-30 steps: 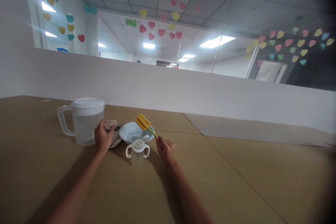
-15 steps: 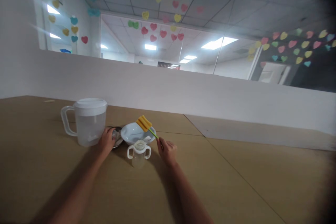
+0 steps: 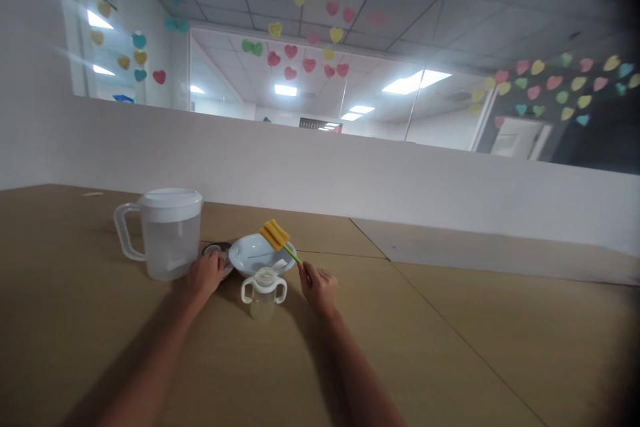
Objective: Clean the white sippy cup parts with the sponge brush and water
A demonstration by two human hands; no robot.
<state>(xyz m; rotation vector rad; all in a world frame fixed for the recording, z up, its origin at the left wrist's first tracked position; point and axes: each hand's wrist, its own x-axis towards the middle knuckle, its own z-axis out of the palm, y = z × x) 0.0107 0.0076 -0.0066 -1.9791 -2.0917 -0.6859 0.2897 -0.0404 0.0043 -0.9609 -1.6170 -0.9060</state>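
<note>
My right hand (image 3: 319, 288) is closed around the green handle of a sponge bottle brush (image 3: 275, 235). Its yellow sponge head is raised over a pale blue-white bowl (image 3: 245, 253). In front of the bowl a clear baby bottle (image 3: 263, 295) with a white two-handled collar stands upright, its mouth uncovered. My left hand (image 3: 206, 275) reaches over a dark-rimmed round dish (image 3: 227, 271), fingers curled down. A clear rounded piece (image 3: 212, 250) shows just beyond those fingers. What the fingertips grip is hidden.
Close to my left hand stands a big translucent pitcher (image 3: 173, 243) with a white lid and a side handle. A small white object (image 3: 283, 263) lies in the bowl. The wooden table (image 3: 450, 320) meets a white wall (image 3: 310, 173) under windows with heart-shaped notes.
My left hand has turned over the dish, knuckles now up, and moved slightly right. The clear piece shifted from its fingertips to beyond the hand. My right hand and the brush stay in place.
</note>
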